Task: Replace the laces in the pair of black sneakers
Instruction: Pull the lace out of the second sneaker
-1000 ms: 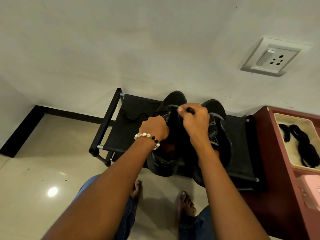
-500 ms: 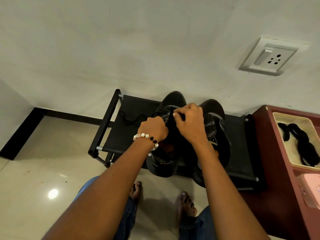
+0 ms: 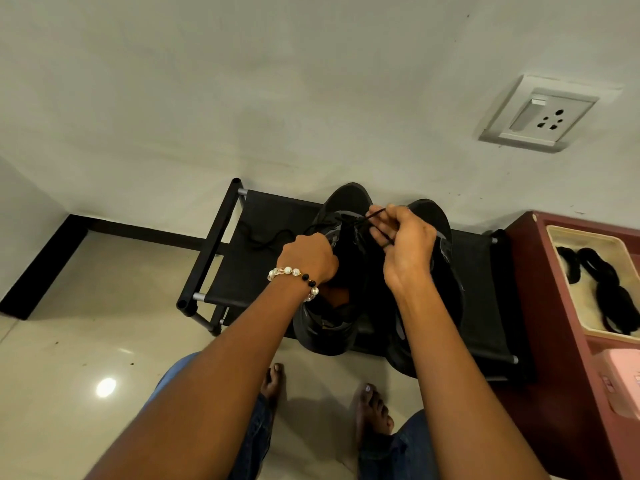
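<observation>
Two sneakers on a black rack [image 3: 249, 271]. Left hand [image 3: 308, 258] grips the left sneaker [image 3: 332, 327] at its tongue. At 2 o'clock, right hand [image 3: 405, 247] pinches a black lace [image 3: 375, 213]. Right sneaker [image 3: 446, 292] just beside.

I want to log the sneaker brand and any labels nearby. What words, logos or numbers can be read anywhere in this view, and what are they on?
No readable text anywhere in this view.
Black sneakers: no legible brand or logo; too dark, partly covered by the hands.
Wall socket: switch and pin holes only, no markings readable.
Pink box: small details on its side, too blurred to read.
</observation>
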Tool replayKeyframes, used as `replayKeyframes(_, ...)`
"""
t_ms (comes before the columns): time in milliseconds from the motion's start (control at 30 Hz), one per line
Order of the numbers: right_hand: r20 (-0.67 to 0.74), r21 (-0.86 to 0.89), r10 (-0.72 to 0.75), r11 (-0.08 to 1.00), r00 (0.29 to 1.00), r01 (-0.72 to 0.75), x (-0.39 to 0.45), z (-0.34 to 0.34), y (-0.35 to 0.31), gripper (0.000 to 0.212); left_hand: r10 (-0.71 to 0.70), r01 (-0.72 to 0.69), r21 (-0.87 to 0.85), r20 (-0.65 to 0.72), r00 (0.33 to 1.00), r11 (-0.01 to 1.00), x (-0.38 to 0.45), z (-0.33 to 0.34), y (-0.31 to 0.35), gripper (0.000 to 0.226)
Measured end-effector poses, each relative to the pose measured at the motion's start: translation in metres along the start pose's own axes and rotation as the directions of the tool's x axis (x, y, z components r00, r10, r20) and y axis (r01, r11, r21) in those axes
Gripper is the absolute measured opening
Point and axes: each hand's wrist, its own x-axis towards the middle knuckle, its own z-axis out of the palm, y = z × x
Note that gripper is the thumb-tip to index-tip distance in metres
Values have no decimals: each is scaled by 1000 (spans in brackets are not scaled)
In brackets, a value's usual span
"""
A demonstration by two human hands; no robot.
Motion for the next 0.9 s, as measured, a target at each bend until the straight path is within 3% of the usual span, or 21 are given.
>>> replayKeyframes(67, 80, 71, 21, 997, 997, -27, -2, 1, 0, 14, 1, -1, 1, -2, 1000, 1000, 0, 0, 0, 32)
replayKeyframes(100, 117, 28, -8, 1000, 993, 5, -3, 2, 2, 12, 0, 0, 3, -3, 1000, 1000, 0, 1, 0, 32)
replayKeyframes(167, 181, -274, -183, 934, 966, 228, -2, 3, 8, 11, -1, 1, 5, -7, 1000, 1000, 0, 1, 0, 31)
replayKeyframes(267, 390, -700, -370, 476, 843, 533, 3, 1, 17, 23, 2, -1, 14, -1, 1000, 1000, 1, 0, 0, 23)
replayKeyframes(333, 513, -819, -278, 127, 812, 560, 4, 2, 21, 27, 6, -6, 19, 7, 1000, 1000, 1, 0, 0, 20)
replayKeyframes(367, 534, -837, -207, 7, 820, 547, 2, 2, 23, 27, 9, -9, 20, 12, 1000, 1000, 1, 0, 0, 20)
replayKeyframes(433, 551, -834, -159, -83, 819, 546, 2, 1, 26, 26, 12, -12, 16, 18, 1000, 1000, 1, 0, 0, 20)
replayKeyframes(533, 541, -828, -261, -3, 799, 560, 1, 1, 27, 24, 3, -3, 9, 19, 1000, 1000, 1, -1, -1, 21)
replayKeyframes(633, 423, -873, -276, 132, 863, 470, -1, 3, 24, 24, 2, -2, 1, 30, 1000, 1000, 1, -1, 0, 27)
replayKeyframes(700, 305, -856, -272, 341, 913, 388, -2, 3, 19, 20, -3, 3, 3, 28, 1000, 1000, -1, -2, 0, 29)
replayKeyframes(767, 146, -687, -177, 690, 973, 229, 0, 3, 12, 18, -11, 11, 4, 30, 999, 1000, -2, -4, 0, 30)
replayKeyframes(800, 73, -575, -105, 808, 992, 128, 2, 1, 7, 18, -12, 11, 4, 34, 999, 1000, -2, -5, 0, 31)
replayKeyframes(833, 14, -480, -35, 876, 999, 37, 5, -2, 4, 19, -8, 8, 9, 37, 999, 1000, -2, -5, -1, 30)
replayKeyframes(900, -86, -410, 25, 910, 996, -58, 9, -9, 1, 17, -6, 5, 22, 43, 999, 1000, -2, -6, -1, 29)
